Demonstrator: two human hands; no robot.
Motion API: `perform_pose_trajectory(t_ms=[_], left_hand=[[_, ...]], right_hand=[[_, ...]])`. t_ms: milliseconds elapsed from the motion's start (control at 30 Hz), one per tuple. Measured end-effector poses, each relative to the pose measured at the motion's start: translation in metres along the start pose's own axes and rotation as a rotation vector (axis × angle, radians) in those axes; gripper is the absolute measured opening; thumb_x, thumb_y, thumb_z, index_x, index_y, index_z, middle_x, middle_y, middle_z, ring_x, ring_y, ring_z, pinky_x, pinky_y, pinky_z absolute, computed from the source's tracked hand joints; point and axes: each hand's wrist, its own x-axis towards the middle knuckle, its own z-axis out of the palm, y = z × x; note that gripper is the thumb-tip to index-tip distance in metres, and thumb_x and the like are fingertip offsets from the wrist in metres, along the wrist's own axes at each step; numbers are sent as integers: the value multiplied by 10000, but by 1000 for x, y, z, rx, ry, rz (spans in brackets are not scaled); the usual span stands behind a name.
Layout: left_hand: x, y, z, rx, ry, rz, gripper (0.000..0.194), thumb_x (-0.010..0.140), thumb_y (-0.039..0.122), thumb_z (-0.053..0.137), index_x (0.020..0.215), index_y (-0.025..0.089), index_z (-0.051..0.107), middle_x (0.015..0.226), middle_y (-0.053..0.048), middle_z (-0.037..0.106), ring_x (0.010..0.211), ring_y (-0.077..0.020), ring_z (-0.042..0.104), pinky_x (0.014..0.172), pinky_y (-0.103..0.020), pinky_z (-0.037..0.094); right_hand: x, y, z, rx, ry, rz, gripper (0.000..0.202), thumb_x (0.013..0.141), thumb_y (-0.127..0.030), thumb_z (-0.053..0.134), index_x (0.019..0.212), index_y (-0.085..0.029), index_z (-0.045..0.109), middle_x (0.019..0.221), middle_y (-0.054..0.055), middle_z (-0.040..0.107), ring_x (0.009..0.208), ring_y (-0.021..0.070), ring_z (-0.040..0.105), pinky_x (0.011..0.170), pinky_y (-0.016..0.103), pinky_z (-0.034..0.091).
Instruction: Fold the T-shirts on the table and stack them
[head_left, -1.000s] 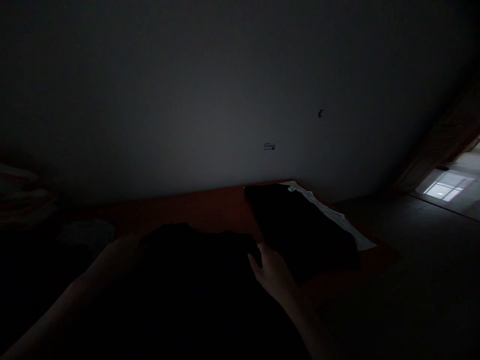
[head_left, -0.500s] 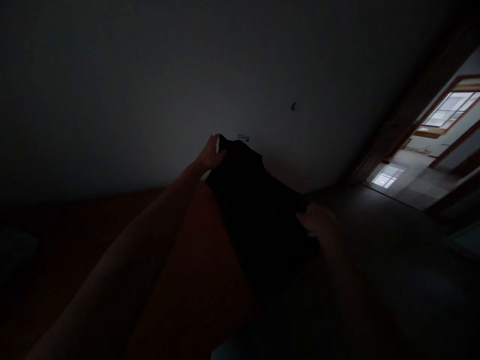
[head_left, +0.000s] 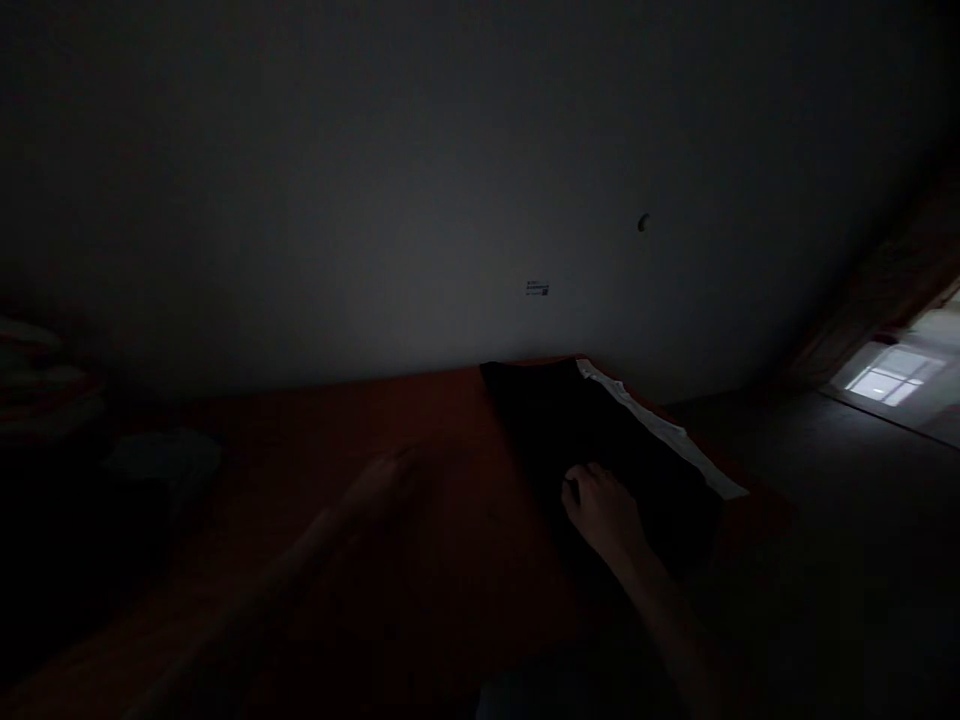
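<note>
A black piece of cloth (head_left: 555, 420), probably a garment, lies spread over an orange-red surface (head_left: 450, 520) against the wall. Along its right edge a strip of white cloth (head_left: 667, 432) shows from beneath. My right hand (head_left: 604, 505) is over the black cloth, its fingers bent and a gap between thumb and forefinger; no bunched fabric shows in it. To the left, my left hand (head_left: 386, 478) hovers above or on the orange-red surface, smeared by motion, so its fingers are unclear. Darkness hides the folds of the black cloth.
A greyish cloth heap (head_left: 165, 460) and a stack of folded fabric (head_left: 45, 385) lie at the left. Behind rises a pale wall (head_left: 337, 200) with a small printed label (head_left: 537, 288) and a dark hole or hook (head_left: 643, 223). Window light falls on the floor (head_left: 885, 375) at right.
The black cloth, earlier held up between both hands, now lies flat. My left hand has let go and moved left and down. The view has turned leftward, and the white cloth now shows.
</note>
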Motion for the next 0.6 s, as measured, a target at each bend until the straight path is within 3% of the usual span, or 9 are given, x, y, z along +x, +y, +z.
perform_pose_trajectory(t_ms=[100, 233, 400, 600], left_hand=[[-57, -35, -10, 53, 148, -79, 331, 965, 347, 433, 1126, 232, 698, 1259, -115, 686, 1142, -283, 655, 1046, -480, 509], [-102, -58, -25, 19, 284, -231, 253, 949, 388, 460, 1019, 258, 665, 1029, -66, 703, 940, -265, 692, 870, -425, 582], [-109, -68, -27, -22, 421, -330, 228, 952, 398, 454, 952, 218, 594, 850, -52, 650, 753, -203, 668, 707, -346, 572], [-107, -68, -20, -81, 459, -314, 133, 947, 335, 486, 945, 236, 574, 849, -45, 633, 781, -196, 655, 723, -335, 553]], right_hand=[[10, -46, 12, 105, 81, -149, 197, 999, -231, 478, 1032, -168, 662, 1059, 119, 709, 1017, 243, 672, 858, 323, 461], [22, -116, 26, 251, -41, -217, 311, 1045, -402, 430, 1001, -189, 653, 900, 75, 749, 850, 223, 722, 713, 292, 458], [31, -170, 46, 240, -58, -243, 497, 1068, -457, 285, 917, -209, 688, 901, 123, 773, 841, 261, 741, 697, 331, 465], [46, -173, 65, 200, -150, -191, 550, 1043, -529, 246, 940, -237, 700, 920, 128, 791, 841, 277, 751, 690, 356, 468]])
